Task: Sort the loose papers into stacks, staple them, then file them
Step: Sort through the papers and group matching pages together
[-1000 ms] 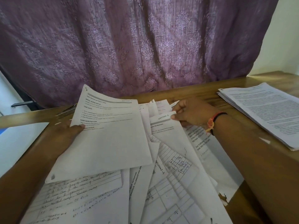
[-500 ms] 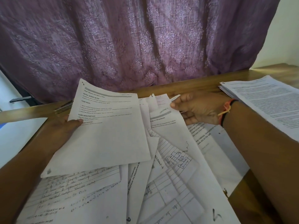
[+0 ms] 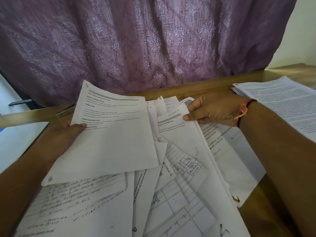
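A white printed sheet headed "TASK GOAL" (image 3: 111,134) is gripped at its left edge by the left hand (image 3: 65,134), thumb on top. The top corner of a second white printed sheet (image 3: 179,134) is pinched by the right hand (image 3: 215,110). A fanned heap of loose white papers (image 3: 102,202) is spread beneath over the brown wooden counter (image 3: 196,90), with bare wood left along the far edge by the purple patterned curtain (image 3: 153,40) and a squared stack of printed pages (image 3: 282,103) to the right.

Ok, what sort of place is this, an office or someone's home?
Likely a home desk, not a formal office: a wooden table against a patterned purple curtain, loose papers fanned across it, a printed stack at right, and what looks like a stapler.
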A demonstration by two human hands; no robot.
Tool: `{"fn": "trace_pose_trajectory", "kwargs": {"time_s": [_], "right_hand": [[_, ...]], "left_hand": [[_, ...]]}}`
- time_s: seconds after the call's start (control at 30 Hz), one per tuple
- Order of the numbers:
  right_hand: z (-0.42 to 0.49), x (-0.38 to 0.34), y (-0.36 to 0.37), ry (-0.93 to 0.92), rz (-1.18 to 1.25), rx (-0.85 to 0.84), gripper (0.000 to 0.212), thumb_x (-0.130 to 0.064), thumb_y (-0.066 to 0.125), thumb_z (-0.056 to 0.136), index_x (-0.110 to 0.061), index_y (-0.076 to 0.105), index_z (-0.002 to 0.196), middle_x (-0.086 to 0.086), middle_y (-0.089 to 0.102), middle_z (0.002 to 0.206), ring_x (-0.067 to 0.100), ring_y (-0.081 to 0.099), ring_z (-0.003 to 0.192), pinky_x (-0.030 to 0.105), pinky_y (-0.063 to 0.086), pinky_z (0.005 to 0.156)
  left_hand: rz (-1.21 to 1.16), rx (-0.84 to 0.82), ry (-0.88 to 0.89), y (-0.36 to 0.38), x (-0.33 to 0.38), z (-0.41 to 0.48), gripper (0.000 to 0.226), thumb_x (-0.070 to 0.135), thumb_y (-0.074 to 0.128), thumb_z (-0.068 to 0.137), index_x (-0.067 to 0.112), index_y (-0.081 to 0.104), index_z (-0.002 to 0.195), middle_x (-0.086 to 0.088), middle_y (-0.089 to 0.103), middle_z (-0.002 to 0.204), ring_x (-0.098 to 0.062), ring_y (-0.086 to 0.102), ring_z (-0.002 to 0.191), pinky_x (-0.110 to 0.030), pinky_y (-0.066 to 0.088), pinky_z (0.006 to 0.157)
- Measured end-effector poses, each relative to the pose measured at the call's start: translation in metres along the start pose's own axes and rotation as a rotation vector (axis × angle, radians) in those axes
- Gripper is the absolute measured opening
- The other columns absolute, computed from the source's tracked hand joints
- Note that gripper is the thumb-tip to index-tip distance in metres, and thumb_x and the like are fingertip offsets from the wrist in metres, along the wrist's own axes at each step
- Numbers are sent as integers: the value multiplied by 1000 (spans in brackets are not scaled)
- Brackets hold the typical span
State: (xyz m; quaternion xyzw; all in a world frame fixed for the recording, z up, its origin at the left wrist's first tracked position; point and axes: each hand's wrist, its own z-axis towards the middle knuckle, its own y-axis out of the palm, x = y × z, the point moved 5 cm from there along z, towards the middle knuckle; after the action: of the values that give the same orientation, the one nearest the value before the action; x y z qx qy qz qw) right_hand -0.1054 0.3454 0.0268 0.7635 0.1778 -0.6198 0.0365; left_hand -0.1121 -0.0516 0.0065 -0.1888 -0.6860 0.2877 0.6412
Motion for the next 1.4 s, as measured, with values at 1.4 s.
{"fn": "trace_pose_trajectory", "kwargs": {"time_s": [1.4], "right_hand": [[2, -21, -36, -134, -823, 749, 35, -39, 79, 79, -11, 69, 98, 7, 68, 97, 24, 61, 90, 31, 46, 78]], "left_hand": [[-70, -10, 26, -9, -13, 30, 34, 56, 63, 93, 40, 67, 123, 10, 74, 112, -24, 74, 93, -47, 58, 86]]}}
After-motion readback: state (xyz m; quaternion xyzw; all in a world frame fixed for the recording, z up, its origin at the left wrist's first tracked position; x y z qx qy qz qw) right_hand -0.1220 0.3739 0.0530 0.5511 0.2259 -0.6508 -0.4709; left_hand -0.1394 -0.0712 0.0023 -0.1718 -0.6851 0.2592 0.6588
